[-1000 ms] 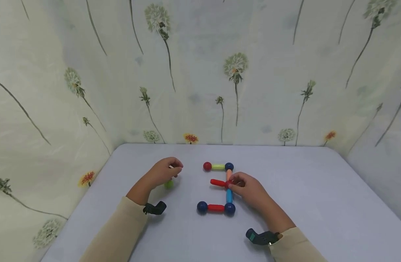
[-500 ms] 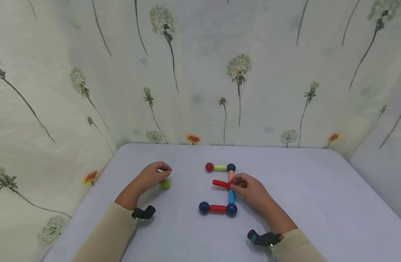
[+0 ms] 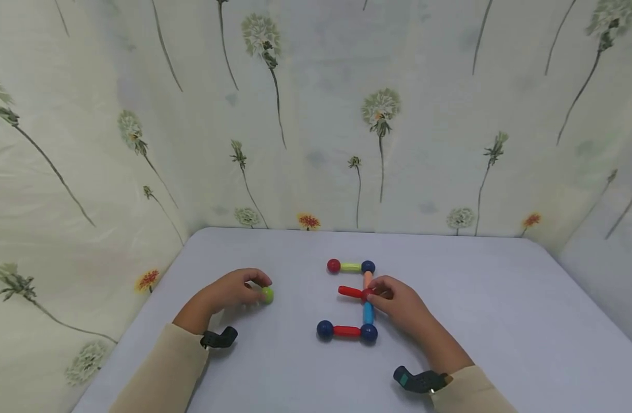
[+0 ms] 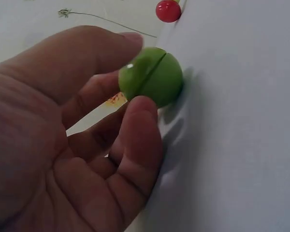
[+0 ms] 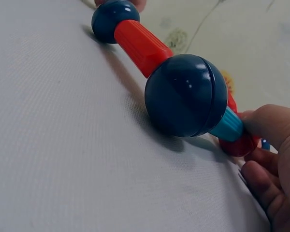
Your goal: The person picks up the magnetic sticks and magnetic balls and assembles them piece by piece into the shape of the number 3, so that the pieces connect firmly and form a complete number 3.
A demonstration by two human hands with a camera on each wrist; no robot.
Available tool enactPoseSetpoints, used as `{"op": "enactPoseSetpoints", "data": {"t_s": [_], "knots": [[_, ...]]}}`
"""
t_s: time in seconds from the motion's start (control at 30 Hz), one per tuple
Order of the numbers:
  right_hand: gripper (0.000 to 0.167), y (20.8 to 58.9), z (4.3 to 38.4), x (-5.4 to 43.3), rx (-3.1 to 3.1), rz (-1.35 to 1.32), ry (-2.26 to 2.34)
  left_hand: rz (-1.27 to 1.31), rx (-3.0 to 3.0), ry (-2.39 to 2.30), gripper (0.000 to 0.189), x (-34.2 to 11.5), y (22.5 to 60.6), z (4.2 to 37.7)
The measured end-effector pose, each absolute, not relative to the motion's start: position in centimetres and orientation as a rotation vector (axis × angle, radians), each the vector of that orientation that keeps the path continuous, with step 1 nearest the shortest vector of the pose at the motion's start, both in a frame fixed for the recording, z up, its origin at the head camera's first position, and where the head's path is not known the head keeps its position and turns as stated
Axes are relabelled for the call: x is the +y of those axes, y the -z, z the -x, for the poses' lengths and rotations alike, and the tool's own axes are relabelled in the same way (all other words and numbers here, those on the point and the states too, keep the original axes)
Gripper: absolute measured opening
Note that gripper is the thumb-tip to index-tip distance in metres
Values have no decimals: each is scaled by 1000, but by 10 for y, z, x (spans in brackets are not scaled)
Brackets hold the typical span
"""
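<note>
My left hand [image 3: 239, 288] is low over the left of the table, with its thumb and curled fingers around a green ball [image 4: 154, 77] that has a seam across it. On the right, my right hand [image 3: 401, 300] pinches the red ball [image 3: 367, 294] at the middle of a figure built from magnetic rods and balls. From that ball a red rod [image 3: 349, 291] points left, its far end bare. A peach rod [image 3: 367, 279] runs up to a dark blue ball [image 3: 368, 267], and a light blue rod [image 3: 368, 313] runs down to another dark blue ball [image 5: 186, 96].
At the figure's top, a yellow-green rod [image 3: 351, 267] leads left to a red ball [image 3: 333, 265]. Along its bottom, a red rod [image 3: 346, 332] joins a dark blue ball [image 3: 325, 330] at the left. A flowered cloth [image 3: 316, 115] hangs behind the white table [image 3: 476, 298].
My left hand has moved left and down to the green ball, and its fingers have closed around it. The right hand has kept its grip on the red ball; the view has shifted slightly.
</note>
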State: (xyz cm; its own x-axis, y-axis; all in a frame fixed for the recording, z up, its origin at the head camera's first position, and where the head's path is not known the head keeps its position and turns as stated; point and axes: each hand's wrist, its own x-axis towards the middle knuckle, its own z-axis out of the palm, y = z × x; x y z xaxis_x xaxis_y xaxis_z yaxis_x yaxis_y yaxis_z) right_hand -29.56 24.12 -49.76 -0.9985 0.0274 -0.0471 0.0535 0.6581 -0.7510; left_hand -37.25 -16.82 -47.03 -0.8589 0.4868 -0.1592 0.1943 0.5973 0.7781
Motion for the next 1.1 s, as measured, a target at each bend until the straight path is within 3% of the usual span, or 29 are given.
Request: {"op": "enactPoseSetpoints", "data": {"t_s": [1.1], "knots": [[25, 497, 294, 242, 2829, -61, 1306, -630, 2474, -1149, 27, -129, 478, 372]]}}
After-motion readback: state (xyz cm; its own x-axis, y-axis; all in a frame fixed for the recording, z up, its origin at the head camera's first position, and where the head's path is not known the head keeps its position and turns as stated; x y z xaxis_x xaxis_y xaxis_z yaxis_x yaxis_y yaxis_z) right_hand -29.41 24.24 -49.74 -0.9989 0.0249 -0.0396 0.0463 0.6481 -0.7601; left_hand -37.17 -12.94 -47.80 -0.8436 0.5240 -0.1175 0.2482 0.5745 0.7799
